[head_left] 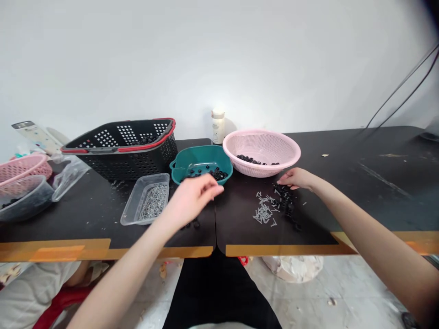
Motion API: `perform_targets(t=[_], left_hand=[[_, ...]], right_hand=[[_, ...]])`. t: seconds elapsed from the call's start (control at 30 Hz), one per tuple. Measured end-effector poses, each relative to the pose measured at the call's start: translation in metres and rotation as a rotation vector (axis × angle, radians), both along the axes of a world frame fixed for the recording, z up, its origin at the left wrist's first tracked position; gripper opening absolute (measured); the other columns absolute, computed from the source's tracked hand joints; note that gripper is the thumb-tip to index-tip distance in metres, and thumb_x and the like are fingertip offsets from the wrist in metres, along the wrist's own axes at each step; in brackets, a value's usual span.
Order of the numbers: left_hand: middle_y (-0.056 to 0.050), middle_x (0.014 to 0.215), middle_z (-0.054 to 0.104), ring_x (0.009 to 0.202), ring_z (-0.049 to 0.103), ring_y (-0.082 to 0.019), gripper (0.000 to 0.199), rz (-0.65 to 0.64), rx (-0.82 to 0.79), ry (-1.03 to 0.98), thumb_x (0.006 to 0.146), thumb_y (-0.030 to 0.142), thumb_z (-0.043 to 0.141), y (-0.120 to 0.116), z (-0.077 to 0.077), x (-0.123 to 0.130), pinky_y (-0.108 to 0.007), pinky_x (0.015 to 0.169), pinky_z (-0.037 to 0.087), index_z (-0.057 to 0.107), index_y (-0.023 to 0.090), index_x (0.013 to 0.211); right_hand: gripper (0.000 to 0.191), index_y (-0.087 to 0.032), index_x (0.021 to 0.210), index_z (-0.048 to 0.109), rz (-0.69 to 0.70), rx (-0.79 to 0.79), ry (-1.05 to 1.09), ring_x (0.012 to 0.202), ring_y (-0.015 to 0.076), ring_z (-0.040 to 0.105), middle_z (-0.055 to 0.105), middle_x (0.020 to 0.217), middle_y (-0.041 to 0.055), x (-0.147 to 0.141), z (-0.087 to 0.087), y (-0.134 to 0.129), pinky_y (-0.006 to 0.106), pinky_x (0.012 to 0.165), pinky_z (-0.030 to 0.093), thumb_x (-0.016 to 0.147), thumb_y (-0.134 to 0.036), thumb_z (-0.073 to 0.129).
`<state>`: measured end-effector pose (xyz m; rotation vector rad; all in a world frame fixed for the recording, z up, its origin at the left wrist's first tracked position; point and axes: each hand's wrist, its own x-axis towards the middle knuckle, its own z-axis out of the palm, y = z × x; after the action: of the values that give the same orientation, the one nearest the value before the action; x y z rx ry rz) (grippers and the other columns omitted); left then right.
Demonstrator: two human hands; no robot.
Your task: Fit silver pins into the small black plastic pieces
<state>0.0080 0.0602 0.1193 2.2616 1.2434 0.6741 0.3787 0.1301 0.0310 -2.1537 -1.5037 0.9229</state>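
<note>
My left hand (196, 194) hovers in front of the green basin (178, 157), thumb and fingers pinched together; whatever they hold is too small to make out. Small black round parts (217, 173) lie inside that basin. At the far end of a pile of black parts (288, 205), my right hand (297, 177) has its fingertips pinched low over the table, and I cannot make out what is between them. Loose silver screws or pins (263, 212) lie left of the pile. A few black parts (196, 223) sit under my left wrist.
A pink colander (262, 170) with black parts stands behind the pile. Left are a clear tray (132, 210) of silver pins, a black basket (137, 164), a clear bowl (30, 203) and a pink basket (25, 167). A white bottle (218, 127) stands by the wall.
</note>
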Motion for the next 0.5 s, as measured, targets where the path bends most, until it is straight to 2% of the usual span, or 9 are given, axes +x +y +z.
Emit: perform_targets(t=[0.1, 0.17, 0.27, 0.33, 0.4, 0.5], left_hand=[[0.002, 0.073, 0.067, 0.061, 0.059, -0.013, 0.018, -0.103, -0.166, -0.082, 0.088, 0.036, 0.057, -0.035, -0.034, 0.003, -0.022, 0.059, 0.044, 0.065, 0.021, 0.083], [0.001, 0.081, 0.069, 0.065, 0.061, -0.013, 0.013, -0.083, -0.200, -0.129, 0.087, 0.031, 0.059, -0.045, -0.063, 0.006, -0.022, 0.062, 0.046, 0.066, 0.021, 0.090], [-0.001, 0.090, 0.069, 0.065, 0.061, -0.013, 0.021, 0.005, -0.227, -0.202, 0.088, 0.031, 0.056, -0.047, -0.096, 0.010, -0.024, 0.066, 0.048, 0.062, 0.022, 0.107], [-0.003, 0.093, 0.068, 0.071, 0.062, -0.014, 0.021, 0.030, -0.192, -0.240, 0.091, 0.032, 0.053, -0.046, -0.106, 0.011, -0.026, 0.071, 0.048, 0.063, 0.022, 0.106], [-0.002, 0.088, 0.068, 0.073, 0.061, -0.015, 0.018, 0.023, -0.167, -0.266, 0.090, 0.033, 0.054, -0.046, -0.110, 0.011, -0.025, 0.071, 0.047, 0.067, 0.022, 0.096], [0.001, 0.073, 0.063, 0.063, 0.057, -0.013, 0.013, 0.049, -0.235, -0.347, 0.081, 0.033, 0.068, -0.047, -0.112, 0.009, -0.023, 0.062, 0.045, 0.070, 0.021, 0.086]], right_hand=[[0.014, -0.015, 0.061, 0.063, -0.001, -0.025, -0.008, 0.054, 0.0116, 0.056, 0.060, 0.058, 0.0014, -0.006, 0.003, 0.002, 0.019, 0.046, 0.050, 0.066, -0.017, 0.075], [0.013, -0.014, 0.061, 0.062, -0.007, -0.036, -0.026, 0.054, 0.0118, 0.056, 0.060, 0.059, 0.0018, -0.010, 0.006, 0.003, 0.020, 0.045, 0.049, 0.065, -0.013, 0.074], [0.014, -0.014, 0.058, 0.060, -0.007, -0.053, -0.060, 0.055, 0.0134, 0.057, 0.060, 0.058, 0.0023, -0.016, 0.009, 0.005, 0.021, 0.044, 0.049, 0.063, -0.007, 0.072], [0.018, -0.014, 0.055, 0.058, -0.001, -0.063, -0.080, 0.054, 0.0139, 0.056, 0.058, 0.055, 0.0019, -0.019, 0.012, 0.005, 0.021, 0.045, 0.049, 0.063, -0.004, 0.071], [0.022, -0.015, 0.052, 0.057, 0.005, -0.064, -0.094, 0.052, 0.0132, 0.055, 0.055, 0.052, 0.0009, -0.021, 0.013, 0.003, 0.022, 0.046, 0.049, 0.064, -0.004, 0.072], [0.027, -0.014, 0.050, 0.055, 0.022, -0.054, -0.086, 0.046, 0.0103, 0.050, 0.053, 0.048, -0.0004, -0.021, 0.015, -0.001, 0.023, 0.045, 0.047, 0.069, -0.008, 0.073]])
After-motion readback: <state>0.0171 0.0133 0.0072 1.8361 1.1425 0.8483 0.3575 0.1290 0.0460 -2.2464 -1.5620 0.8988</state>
